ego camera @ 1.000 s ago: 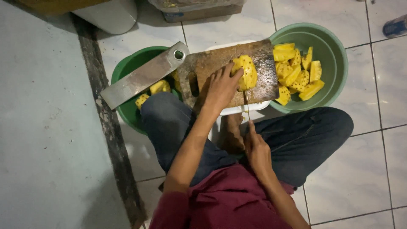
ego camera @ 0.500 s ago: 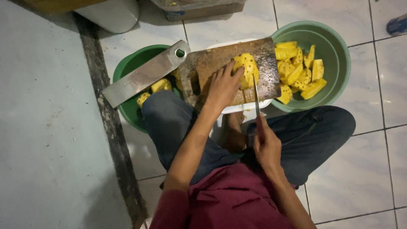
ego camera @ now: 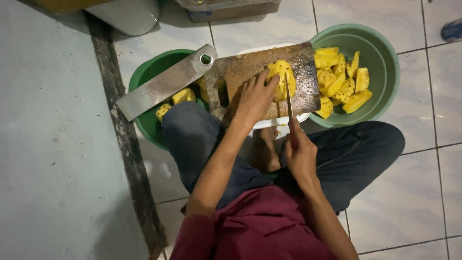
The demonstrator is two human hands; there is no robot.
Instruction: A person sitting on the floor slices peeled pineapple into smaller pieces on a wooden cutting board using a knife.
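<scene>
A peeled yellow pineapple piece (ego camera: 283, 77) lies on a wet wooden cutting board (ego camera: 250, 65). My left hand (ego camera: 253, 98) rests on the board with its fingers pressed against the piece's left side. My right hand (ego camera: 301, 151) grips a thin knife (ego camera: 288, 91) whose blade points away from me and sits on the pineapple's right half. The board rests over a white tray (ego camera: 281, 123) in front of my crossed legs.
A light green basin (ego camera: 385, 58) on the right holds several cut pineapple wedges (ego camera: 339, 82). A dark green basin (ego camera: 149, 77) on the left holds a few pieces, with a large steel cleaver (ego camera: 163, 84) laid across it. White tiled floor surrounds me; a grey raised slab lies left.
My right hand has moved the knife up from near my lap and set its blade on the pineapple. My left hand has stayed on the piece.
</scene>
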